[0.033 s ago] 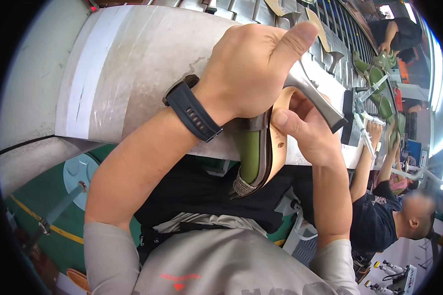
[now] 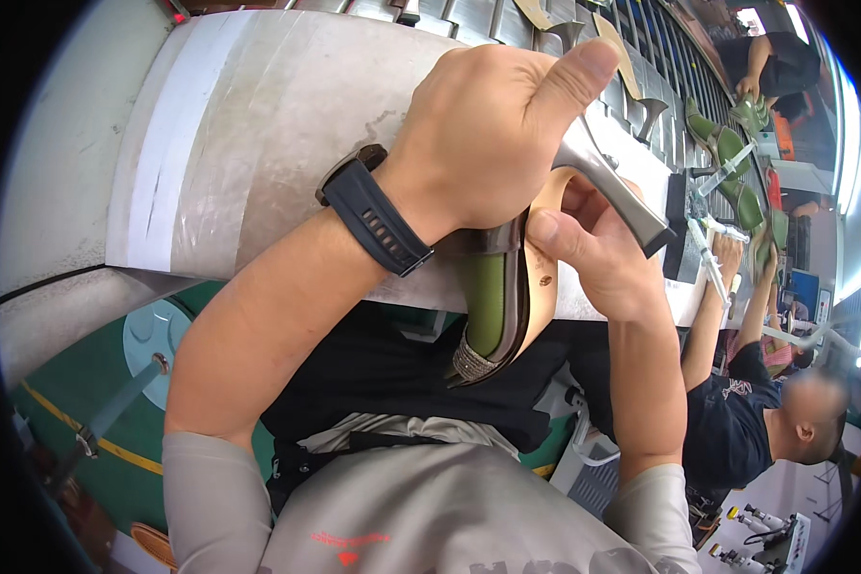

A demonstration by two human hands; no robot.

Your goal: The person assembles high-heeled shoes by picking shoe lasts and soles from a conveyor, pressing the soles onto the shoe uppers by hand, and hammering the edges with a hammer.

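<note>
A high-heeled shoe (image 2: 516, 316) is between my hands, sole side turned to the right and toe pointing down toward me. Green shows inside its dark upper, and a glittering band (image 2: 473, 364) crosses the toe. My left hand (image 2: 488, 134) is wrapped round the back part, its thumb raised by the heel and its fingers mostly hidden. The metallic grey heel (image 2: 622, 196) slants down to the right. My right hand (image 2: 607, 258) has its thumb pressed on the tan sole (image 2: 542, 280), other fingers curled behind the heel. A dark watch (image 2: 373, 215) is on my left wrist.
Beneath my hands is a pale work table (image 2: 287, 124). Beyond it, a slatted conveyor (image 2: 655, 48) carries tan soles and loose heels (image 2: 652, 117). Green shoes (image 2: 732, 153) lie farther right. A co-worker (image 2: 765, 421) sits at the right, arms reaching to the line. A stool (image 2: 156, 349) stands lower left.
</note>
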